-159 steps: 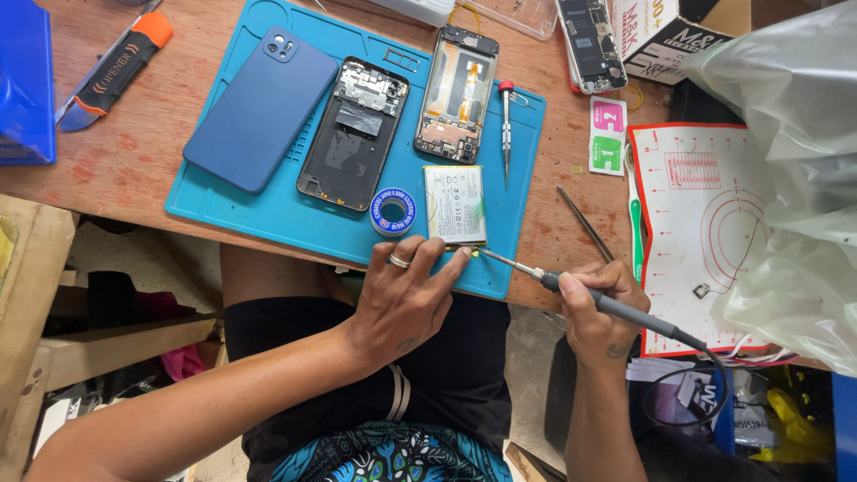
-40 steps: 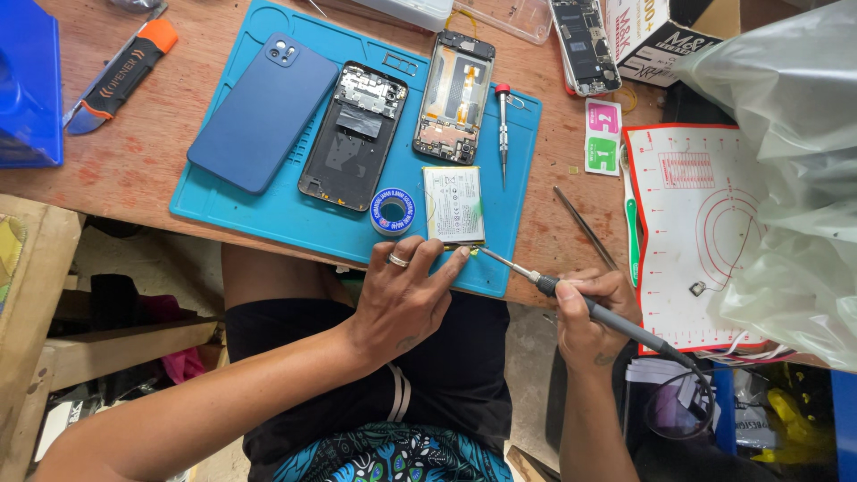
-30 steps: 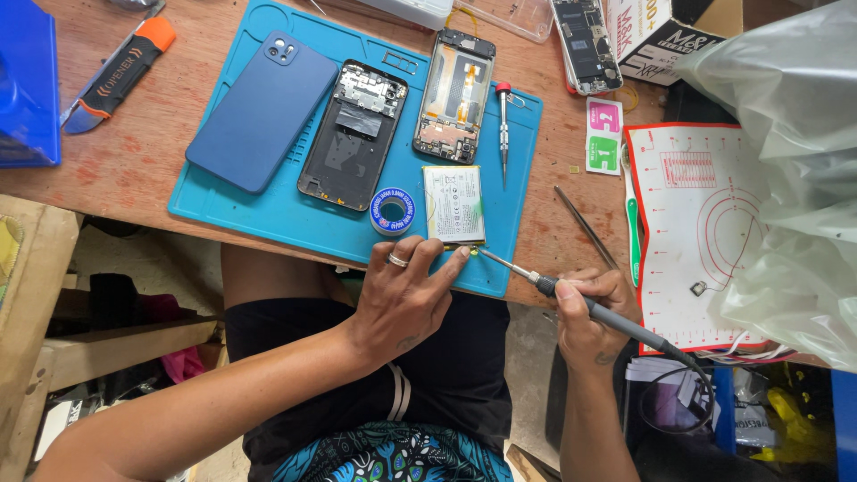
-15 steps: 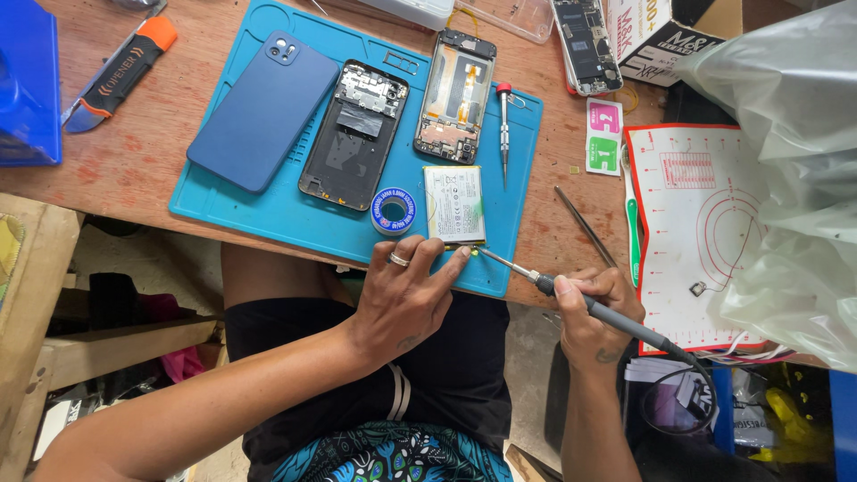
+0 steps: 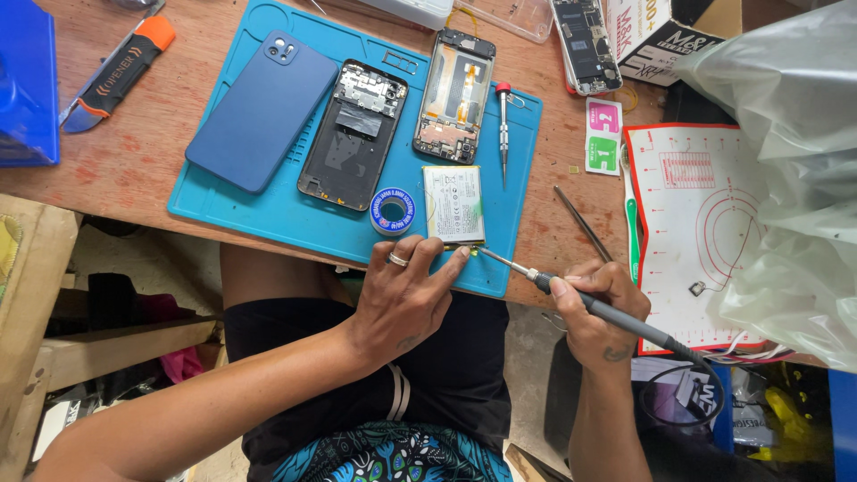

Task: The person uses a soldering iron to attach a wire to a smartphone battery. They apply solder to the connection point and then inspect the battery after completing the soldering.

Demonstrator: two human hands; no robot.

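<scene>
My left hand (image 5: 406, 295), a ring on one finger, rests at the near edge of the teal work mat (image 5: 268, 210), its fingertips touching the near end of a white phone battery (image 5: 454, 203). My right hand (image 5: 600, 308) grips a soldering iron (image 5: 589, 303) like a pen; its tip meets the battery's near right corner. A blue spool of solder wire (image 5: 392, 211) lies just left of the battery.
On the mat lie a blue phone back cover (image 5: 263, 112), an opened phone body (image 5: 353, 134), a phone frame (image 5: 453, 96) and a red-topped screwdriver (image 5: 503, 125). An orange-tipped pry tool (image 5: 116, 76), tweezers (image 5: 582, 223), a white-and-red mat (image 5: 696, 223) and a plastic bag (image 5: 786, 170) surround it.
Hardly anything differs. Both hands stay at the battery's near end, and the soldering iron's tip keeps to the same corner.
</scene>
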